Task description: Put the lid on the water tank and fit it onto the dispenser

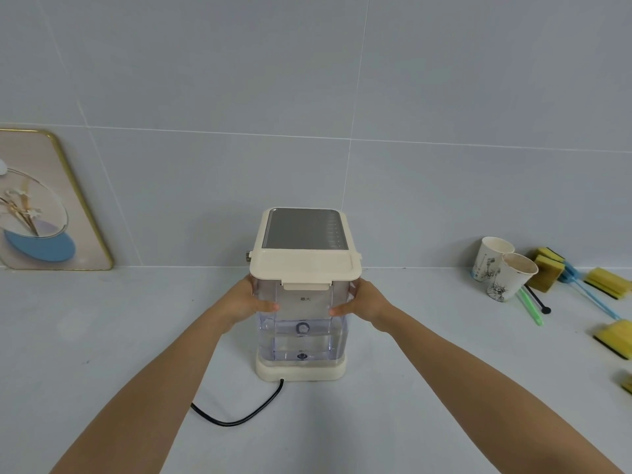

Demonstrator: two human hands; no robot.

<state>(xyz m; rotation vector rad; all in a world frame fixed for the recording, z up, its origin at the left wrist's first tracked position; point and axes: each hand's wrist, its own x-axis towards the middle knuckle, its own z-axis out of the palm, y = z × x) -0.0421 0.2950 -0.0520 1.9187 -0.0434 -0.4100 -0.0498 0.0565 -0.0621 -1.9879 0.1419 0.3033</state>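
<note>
Both hands, left (pixel 247 302) and right (pixel 363 304), clasp the lidded tank (pixel 302 331) by its upper sides, fingers wrapped. Stiff, slick plastic, partly filled: probably heavy.

picture frame (pixel 44 203): cut by left edge | sponge (pixel 626 383): cut by right edge

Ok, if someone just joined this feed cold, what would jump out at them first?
Dead centre, the cream dispenser with the clear water tank standing on its base, cream lid already on top. The left hand and right hand grip the tank's two sides, arms stretched out from the bottom corners. After that, the gold-framed picture leaning on the wall at far left, and the paper cups and yellow sponges at far right.
</note>
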